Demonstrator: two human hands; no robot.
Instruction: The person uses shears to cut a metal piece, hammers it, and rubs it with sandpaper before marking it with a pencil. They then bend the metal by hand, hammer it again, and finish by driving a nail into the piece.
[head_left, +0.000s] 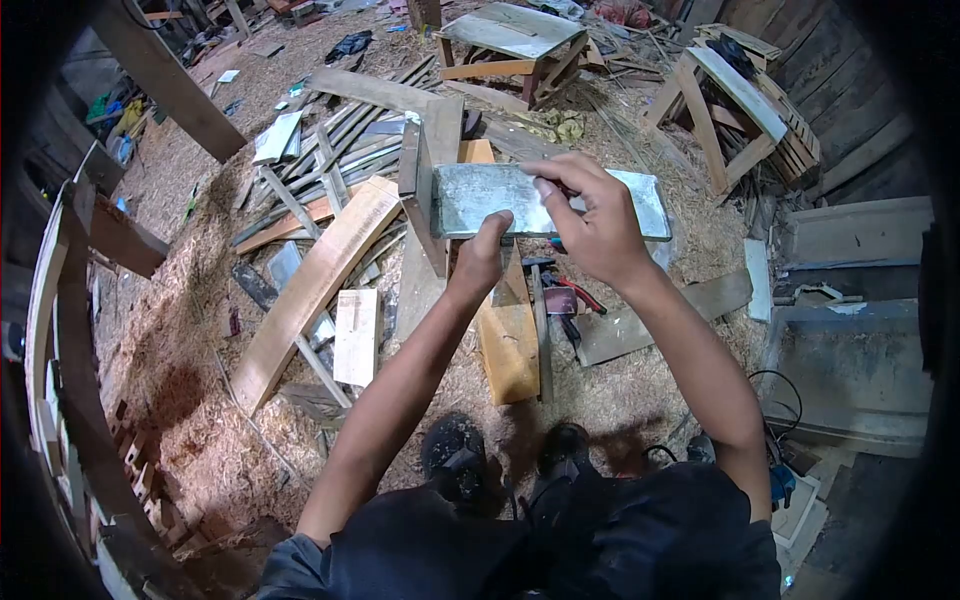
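Note:
A long pale grey board (pixel 485 190) lies level in front of me, its left end against an upright wooden piece (pixel 418 190). My left hand (pixel 484 255) grips the near edge of the board, thumb on top and the other fingers hidden beneath. Over the middle of the board is my right hand (pixel 590 212), its fingers bent and drawn together at the surface; whether something small is between them cannot be made out. Below the board stands a yellowish wooden block (pixel 510 350), with red-handled pliers (pixel 585 298) close by on its right.
Wood shavings cover the floor. A long plank (pixel 310 300) and a short pale board (pixel 357 335) lie to the left, near a heap of strips. Two low wooden stands (pixel 515 40) (pixel 740 95) are farther back. Grey panels (pixel 850 360) lie at the right.

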